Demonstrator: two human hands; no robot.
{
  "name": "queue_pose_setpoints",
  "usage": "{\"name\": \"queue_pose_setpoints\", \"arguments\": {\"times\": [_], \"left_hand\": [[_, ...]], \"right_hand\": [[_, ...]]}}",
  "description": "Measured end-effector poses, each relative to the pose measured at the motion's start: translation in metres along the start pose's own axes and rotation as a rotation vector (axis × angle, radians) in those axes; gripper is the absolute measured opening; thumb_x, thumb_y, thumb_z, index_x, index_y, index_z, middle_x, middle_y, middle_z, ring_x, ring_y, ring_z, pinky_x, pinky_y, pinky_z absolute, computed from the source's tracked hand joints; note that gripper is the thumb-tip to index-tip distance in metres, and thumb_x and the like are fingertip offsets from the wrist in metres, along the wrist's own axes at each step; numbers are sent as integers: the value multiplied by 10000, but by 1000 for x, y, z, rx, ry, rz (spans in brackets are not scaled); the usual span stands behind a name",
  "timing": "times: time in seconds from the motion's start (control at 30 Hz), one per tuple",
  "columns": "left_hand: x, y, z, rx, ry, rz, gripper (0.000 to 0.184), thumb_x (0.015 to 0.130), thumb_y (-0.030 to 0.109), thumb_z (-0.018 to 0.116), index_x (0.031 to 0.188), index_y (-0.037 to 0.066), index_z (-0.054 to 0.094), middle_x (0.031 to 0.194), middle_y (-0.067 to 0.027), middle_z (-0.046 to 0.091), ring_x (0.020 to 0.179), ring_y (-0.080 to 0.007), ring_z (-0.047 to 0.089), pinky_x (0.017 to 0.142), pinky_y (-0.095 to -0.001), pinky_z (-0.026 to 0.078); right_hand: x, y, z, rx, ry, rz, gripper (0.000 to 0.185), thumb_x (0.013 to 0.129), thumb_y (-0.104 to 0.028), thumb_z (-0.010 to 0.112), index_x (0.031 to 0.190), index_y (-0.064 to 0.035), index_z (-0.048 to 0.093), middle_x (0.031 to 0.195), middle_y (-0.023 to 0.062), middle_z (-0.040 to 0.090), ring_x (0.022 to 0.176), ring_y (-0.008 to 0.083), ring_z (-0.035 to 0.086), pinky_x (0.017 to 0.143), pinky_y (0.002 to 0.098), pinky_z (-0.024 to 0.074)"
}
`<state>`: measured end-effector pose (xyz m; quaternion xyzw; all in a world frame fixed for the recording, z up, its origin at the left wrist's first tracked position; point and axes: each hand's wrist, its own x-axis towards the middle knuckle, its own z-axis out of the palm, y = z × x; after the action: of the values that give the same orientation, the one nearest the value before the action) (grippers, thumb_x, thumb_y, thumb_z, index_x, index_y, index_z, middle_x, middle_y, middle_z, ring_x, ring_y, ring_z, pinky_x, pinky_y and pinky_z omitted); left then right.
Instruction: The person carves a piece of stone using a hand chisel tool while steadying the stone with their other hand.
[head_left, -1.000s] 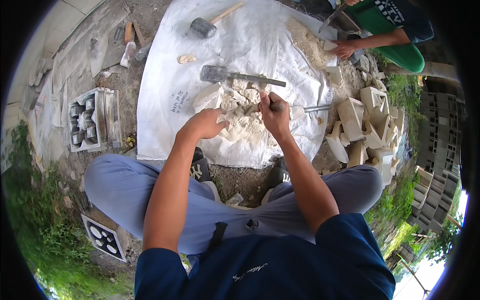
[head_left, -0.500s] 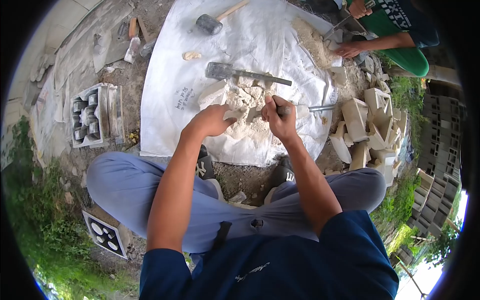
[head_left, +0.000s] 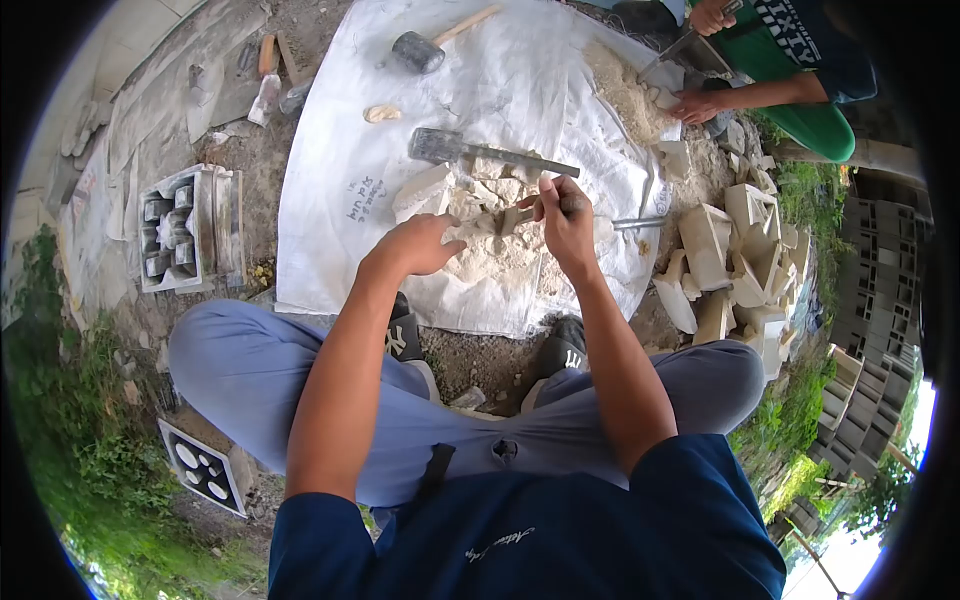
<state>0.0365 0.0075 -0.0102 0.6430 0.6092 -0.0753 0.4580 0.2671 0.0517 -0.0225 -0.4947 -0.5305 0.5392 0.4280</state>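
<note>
My left hand (head_left: 412, 245) is curled at the near left of a heap of broken pale stone (head_left: 500, 190), its fingers and thumb around the edge of a pale stone chunk (head_left: 468, 231). In my right hand (head_left: 568, 225) is a short-handled tool with a flat blade (head_left: 514, 219). Its blade points left over the crumbs; the fist hides most of its handle. Just beyond the heap lies a dark square-headed hammer (head_left: 437, 145) with a long bar handle. Metal rods (head_left: 637, 223) lie right of my right hand.
White sheeting (head_left: 330, 200) lies under the work, with a black mallet (head_left: 418, 53) at its far side. Stone offcuts (head_left: 712, 250) are piled on the right. A grey block mould (head_left: 172, 235) stands left. Another person's hand (head_left: 697, 106) works at the far right.
My right hand has shifted slightly up, and the tool's blade has turned and moved a little right over the crumbs. My left hand stays nearly in place. The whole view has shifted slightly.
</note>
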Motion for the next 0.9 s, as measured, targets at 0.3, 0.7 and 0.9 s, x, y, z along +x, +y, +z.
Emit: {"name": "queue_pose_setpoints", "arguments": {"times": [0.3,0.7,0.9], "left_hand": [[2,-10,4,24,6,-1,586,987,443,543,1435,70,483,1397,-200,547,1317,-348,500,1082,-438,424],[3,-9,-4,-32,40,32,539,983,411,574,1395,68,514,1310,-224,601,1233,-383,555,1032,-438,447],[5,-17,3,-45,72,55,561,979,433,560,1400,64,517,1312,-207,603,1247,-360,555,1041,-446,456]], "right_hand": [[-7,-32,0,301,39,-214,536,1078,-320,453,613,-81,333,531,-29,265,487,90,238,481,308,217],[7,0,21,313,48,-73,559,1074,-294,370,565,-68,317,539,-10,303,504,103,267,477,301,222],[3,-61,18,292,-65,-191,561,1054,-337,331,565,-63,317,517,4,283,477,116,266,473,304,235]]}}
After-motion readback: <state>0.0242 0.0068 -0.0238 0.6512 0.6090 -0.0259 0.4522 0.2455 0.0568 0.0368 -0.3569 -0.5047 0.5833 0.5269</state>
